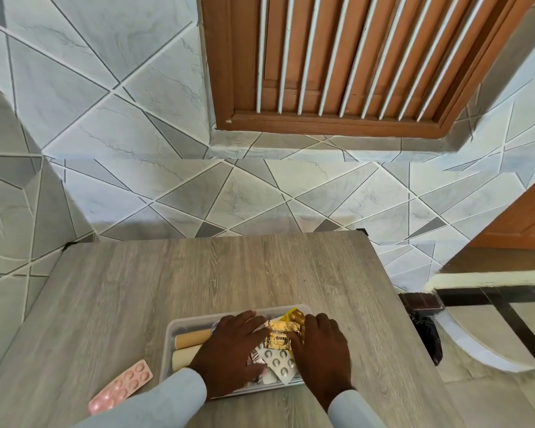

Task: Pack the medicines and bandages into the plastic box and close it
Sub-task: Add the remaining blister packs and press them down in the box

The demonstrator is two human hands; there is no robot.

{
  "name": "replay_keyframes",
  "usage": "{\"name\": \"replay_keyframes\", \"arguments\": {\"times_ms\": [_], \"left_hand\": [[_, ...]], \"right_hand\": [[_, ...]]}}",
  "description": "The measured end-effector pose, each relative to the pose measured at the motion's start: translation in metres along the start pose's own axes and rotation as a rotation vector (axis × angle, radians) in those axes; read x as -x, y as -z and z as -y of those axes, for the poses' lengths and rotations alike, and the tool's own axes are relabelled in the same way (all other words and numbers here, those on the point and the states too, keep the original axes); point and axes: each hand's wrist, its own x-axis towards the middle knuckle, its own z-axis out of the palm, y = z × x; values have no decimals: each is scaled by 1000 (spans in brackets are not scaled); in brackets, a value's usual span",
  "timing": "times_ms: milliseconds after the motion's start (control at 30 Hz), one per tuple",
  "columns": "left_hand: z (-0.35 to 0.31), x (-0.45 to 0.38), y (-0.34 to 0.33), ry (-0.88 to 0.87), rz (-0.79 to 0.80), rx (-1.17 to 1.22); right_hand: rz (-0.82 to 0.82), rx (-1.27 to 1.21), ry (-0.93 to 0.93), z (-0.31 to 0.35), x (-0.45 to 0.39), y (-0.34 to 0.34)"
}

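Most of the packing looks done. The clear plastic box (171, 341) sits on the table (198, 273) near the front edge and it's pretty full: two rolled bandages (192, 337) at its left end, and a heap of foil strips on the right, with a gold blister pack (280, 335) on top and a silver blister pack (278, 364) just below it.

Both hands are down in the box. The left hand (229, 353) lies spread flat, palm down, over the middle of the pile, gripping nothing. The right hand (322, 350) is also mostly flat, fingertips on the gold pack's edge, pressing rather than pinching as far as I can tell.

What's left: one pink blister pack (121, 386) outside the box, on the table just to its left. No lid in view anywhere, so closing isn't started.
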Motion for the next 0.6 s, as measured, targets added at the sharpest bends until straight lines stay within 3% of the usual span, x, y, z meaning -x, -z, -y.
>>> {"name": "replay_keyframes", "arguments": {"times_ms": [133,400,600], "left_hand": [[-2,-3,1,9,34,-36],[-14,-16,12,144,-96,-121],[-16,-11,5,-4,-60,-45]], "right_hand": [[-27,40,23,2,1,-4],[-75,-68,39,-3,10,-1],[138,48,225,-12,25,-20]]}}
